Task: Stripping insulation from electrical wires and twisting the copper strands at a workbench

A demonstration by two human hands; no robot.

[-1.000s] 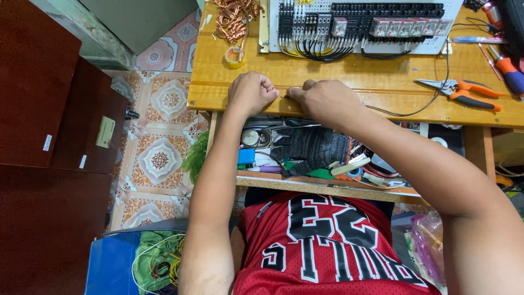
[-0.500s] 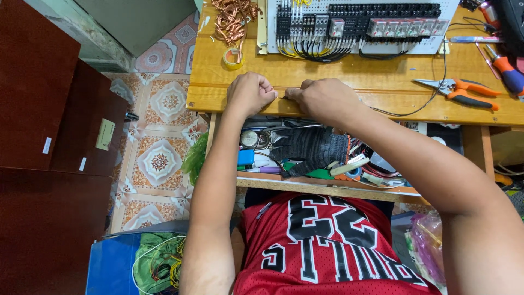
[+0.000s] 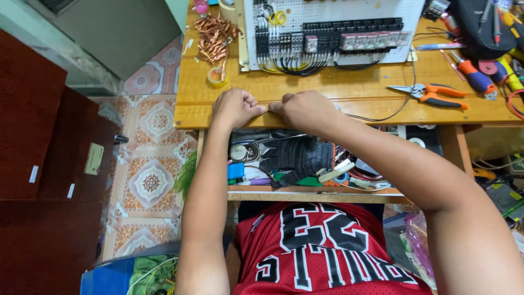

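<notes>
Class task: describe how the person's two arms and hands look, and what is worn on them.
Both arms are bare from shoulder to wrist, with no sleeves. The left hand and right hand wear no gloves, rings or watch that show. The red sleeveless jersey has black, white-edged markings.

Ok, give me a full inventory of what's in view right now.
wooden table: one, yellow-brown, centre
perforated wiring board: one, white with black terminal blocks, back of table
copper wire tangle: one, back left
tape roll: one, yellowish, below the copper
pliers: one, orange handles, right
screwdriver: one, orange and blue, far right
black glove: one, shelf under table
left hand: fist at table's front edge
right hand: fist beside it
</notes>
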